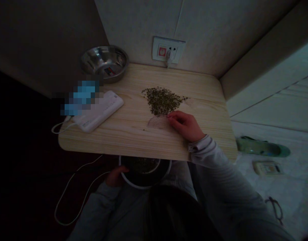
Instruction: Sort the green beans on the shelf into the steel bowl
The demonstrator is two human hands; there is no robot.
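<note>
One table point(206, 100); hours from its middle. One heap of green grains point(162, 100), grains too small to count. Two hands: right hand point(187, 127) at 4, left hand point(115, 176) at 7. Two round vessels: steel bowl point(116, 77) at 10, white-rimmed vessel point(144, 187) at 6. One socket plate point(178, 55) at 12. One white block point(101, 112) at 9. One green container point(263, 148) at 3.

Seeds point(164, 100) on tabletop point(206, 95); bowl point(116, 79) behind, left; container point(146, 180) below front edge.

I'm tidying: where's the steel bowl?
Upper left in the head view: the steel bowl sits at the table's back, beyond the white device, left of the wall socket.
</note>
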